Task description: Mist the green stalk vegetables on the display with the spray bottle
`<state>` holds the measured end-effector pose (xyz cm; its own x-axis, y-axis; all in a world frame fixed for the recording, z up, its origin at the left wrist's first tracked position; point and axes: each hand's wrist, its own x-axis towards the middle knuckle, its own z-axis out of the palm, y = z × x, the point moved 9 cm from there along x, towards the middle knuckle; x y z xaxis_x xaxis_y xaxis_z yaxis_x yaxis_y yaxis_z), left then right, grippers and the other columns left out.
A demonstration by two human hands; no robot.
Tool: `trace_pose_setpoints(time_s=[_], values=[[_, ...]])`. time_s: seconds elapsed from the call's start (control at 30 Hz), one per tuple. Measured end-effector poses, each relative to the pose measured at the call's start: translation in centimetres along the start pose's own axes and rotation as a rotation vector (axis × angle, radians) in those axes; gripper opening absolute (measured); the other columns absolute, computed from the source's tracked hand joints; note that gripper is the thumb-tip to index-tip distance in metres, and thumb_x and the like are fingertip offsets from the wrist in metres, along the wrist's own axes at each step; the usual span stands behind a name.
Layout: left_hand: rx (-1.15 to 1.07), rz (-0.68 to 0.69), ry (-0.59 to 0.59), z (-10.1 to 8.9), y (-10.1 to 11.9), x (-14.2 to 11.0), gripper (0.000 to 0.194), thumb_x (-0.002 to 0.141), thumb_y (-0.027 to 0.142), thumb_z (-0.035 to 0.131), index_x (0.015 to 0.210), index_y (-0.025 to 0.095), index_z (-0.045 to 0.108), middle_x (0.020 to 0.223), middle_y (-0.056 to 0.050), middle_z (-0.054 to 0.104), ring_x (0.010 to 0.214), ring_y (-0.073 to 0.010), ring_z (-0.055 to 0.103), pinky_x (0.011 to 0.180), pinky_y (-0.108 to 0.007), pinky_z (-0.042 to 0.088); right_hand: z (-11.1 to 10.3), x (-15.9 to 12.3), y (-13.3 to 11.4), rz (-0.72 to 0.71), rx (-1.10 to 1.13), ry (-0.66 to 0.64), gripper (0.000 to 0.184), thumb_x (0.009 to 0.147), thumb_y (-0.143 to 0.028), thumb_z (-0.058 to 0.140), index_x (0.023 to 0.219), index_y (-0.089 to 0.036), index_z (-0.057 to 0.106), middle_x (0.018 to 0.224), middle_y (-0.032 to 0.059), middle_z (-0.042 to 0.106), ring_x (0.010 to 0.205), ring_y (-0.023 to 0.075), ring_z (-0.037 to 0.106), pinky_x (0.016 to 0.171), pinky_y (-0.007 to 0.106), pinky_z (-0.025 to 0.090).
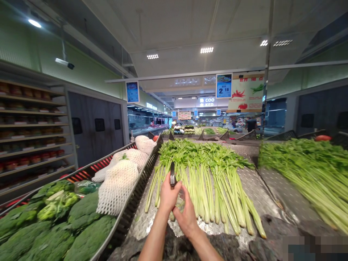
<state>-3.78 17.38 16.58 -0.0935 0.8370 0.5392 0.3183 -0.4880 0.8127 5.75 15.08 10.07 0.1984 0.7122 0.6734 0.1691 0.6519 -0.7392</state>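
My left hand is closed around a narrow dark tool with a metallic part near its lower end; its exact kind is unclear. My right hand is close against the left one, fingers curved and thumb apart from them. A gap shows between its thumb and fingers, and I can make out nothing held there. Both hands are above the lower left part of a row of celery. The celery lies with leaves at the far side and pale stalk ends toward me, on a patterned metal tray.
To the left, a black slatted crate holds broccoli and produce in white foam nets. A mirror panel at right reflects celery. Dark crumpled material lines the near edge. Price signs hang overhead.
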Motion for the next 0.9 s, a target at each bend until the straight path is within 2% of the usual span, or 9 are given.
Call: trace_pose_setpoints(time_s=[0.33,0.53,0.73,0.9], values=[[0.103,-0.012,0.002,-0.6,0.2,-0.1,0.029,0.066,0.032,0.05,0.091,0.015,0.052,0.069,-0.001,0.058,0.057,-0.0127,0.052,0.056,-0.023,0.039,0.8,-0.1,-0.5,-0.012,-0.038,-0.112,0.064,0.065,-0.022,0.052,0.123,-0.018,0.028,0.123,0.0086,0.043,0.114,0.0204,0.039,0.095,0.036,0.032],[0.131,-0.003,-0.025,-0.1,0.5,-0.1,0.039,0.066,0.034,0.05,0.101,0.015,0.05,0.068,-0.001,0.056,0.059,-0.0133,0.052,0.056,-0.024,0.039,0.4,-0.4,0.0,-0.017,-0.008,-0.092,0.066,0.064,-0.018,0.052,0.125,-0.017,0.026,0.126,0.0096,0.039,0.115,0.0204,0.038,0.096,0.035,0.032],[0.1,-0.018,-0.022,0.9,0.2,0.0,0.043,0.064,0.034,0.052,0.103,0.015,0.05,0.069,-0.001,0.057,0.058,-0.0132,0.052,0.056,-0.024,0.039,-0.7,-0.1,-0.1,-0.021,-0.028,-0.048,0.066,0.064,-0.019,0.053,0.125,-0.015,0.027,0.125,0.0106,0.04,0.113,0.0206,0.04,0.094,0.034,0.034],[0.133,0.041,-0.034,2.0,1.6,-0.1,0.037,0.067,0.033,0.049,0.101,0.016,0.05,0.071,-0.001,0.057,0.06,-0.0133,0.052,0.056,-0.024,0.039,-2.1,0.1,-0.5,-0.041,-0.048,0.028,0.062,0.064,-0.024,0.052,0.122,-0.014,0.03,0.121,0.0106,0.044,0.11,0.0205,0.042,0.093,0.034,0.035]])
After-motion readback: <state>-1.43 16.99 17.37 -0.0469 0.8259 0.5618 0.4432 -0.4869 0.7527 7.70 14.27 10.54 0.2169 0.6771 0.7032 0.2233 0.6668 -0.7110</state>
